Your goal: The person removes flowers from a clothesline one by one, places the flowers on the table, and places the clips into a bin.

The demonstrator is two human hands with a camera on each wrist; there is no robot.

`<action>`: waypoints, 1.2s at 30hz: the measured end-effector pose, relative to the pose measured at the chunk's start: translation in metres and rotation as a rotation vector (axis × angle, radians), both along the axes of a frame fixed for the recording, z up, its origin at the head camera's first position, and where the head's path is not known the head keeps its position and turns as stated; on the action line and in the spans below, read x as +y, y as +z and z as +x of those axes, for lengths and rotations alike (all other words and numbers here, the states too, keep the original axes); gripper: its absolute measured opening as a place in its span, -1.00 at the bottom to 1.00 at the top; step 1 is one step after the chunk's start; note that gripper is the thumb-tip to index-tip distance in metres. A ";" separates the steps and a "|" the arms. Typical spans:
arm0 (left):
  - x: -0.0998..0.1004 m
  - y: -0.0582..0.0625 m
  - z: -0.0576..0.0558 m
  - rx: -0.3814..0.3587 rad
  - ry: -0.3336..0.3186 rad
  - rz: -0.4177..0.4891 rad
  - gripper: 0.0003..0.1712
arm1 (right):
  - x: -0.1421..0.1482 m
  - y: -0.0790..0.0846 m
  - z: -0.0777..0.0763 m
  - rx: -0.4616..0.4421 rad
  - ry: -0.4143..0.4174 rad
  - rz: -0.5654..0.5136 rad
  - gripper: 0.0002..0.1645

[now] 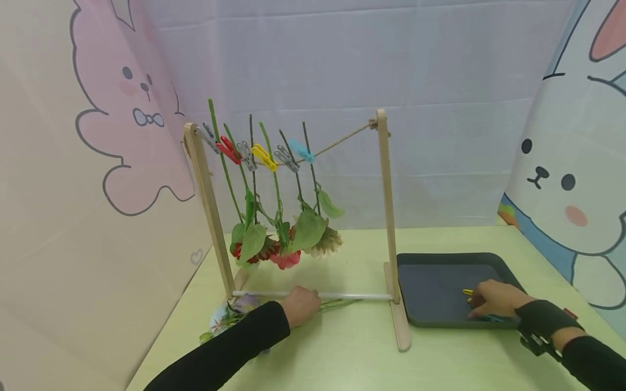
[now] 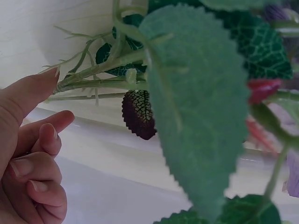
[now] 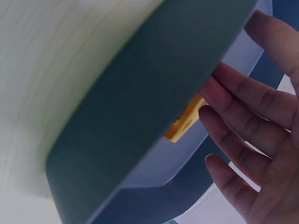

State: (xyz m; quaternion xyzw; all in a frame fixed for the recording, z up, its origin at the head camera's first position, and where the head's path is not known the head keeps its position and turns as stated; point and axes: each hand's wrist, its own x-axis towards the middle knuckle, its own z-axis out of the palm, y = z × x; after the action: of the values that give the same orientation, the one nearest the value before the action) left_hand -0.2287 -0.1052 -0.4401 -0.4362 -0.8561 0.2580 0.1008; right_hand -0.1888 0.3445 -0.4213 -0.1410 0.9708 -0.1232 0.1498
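On the green table, a bundle of artificial flowers lies under a wooden drying rack, its stems pointing right. My left hand rests over these stems. In the left wrist view my left hand has its thumb tip against the stems; the other fingers curl loosely round nothing. My right hand reaches into a dark tray, fingers nearly straight, beside a yellow peg. The right wrist view shows the yellow peg inside the tray wall, at my fingertips.
Several flowers hang head down from the rack's rope, held by coloured pegs. A white rod runs low between the rack's posts. Cloth backdrops with rabbit drawings close in the left, back and right sides.
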 end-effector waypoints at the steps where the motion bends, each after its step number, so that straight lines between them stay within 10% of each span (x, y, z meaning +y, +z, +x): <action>1: 0.000 0.001 0.000 -0.005 0.003 -0.003 -0.84 | 0.000 0.001 -0.001 0.002 0.004 0.003 -0.56; 7: 0.000 0.005 -0.001 0.033 -0.013 -0.012 -0.82 | -0.004 0.015 -0.008 0.055 0.042 -0.031 -0.67; 11: 0.004 0.018 -0.002 0.045 -0.003 0.024 -0.76 | -0.017 0.042 -0.017 0.273 0.042 -0.090 -0.75; 20: 0.006 0.108 0.026 -0.068 0.025 0.101 -0.57 | -0.066 0.181 -0.038 0.967 -0.164 -0.504 -0.67; 29: -0.007 0.213 0.009 0.070 0.195 0.734 -0.80 | -0.146 0.304 -0.053 1.409 -0.002 -0.614 -0.66; 36: 0.011 0.227 -0.013 0.007 0.363 0.999 -0.63 | -0.221 0.330 -0.069 1.236 0.208 -0.572 -0.70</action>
State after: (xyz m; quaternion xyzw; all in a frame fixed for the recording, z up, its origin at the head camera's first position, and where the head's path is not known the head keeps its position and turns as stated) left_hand -0.2414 -0.0937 -0.2132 -0.1790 -0.9361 -0.1662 0.2530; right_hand -0.2574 0.1232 -0.0916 -0.3117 0.7887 -0.2565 -0.4636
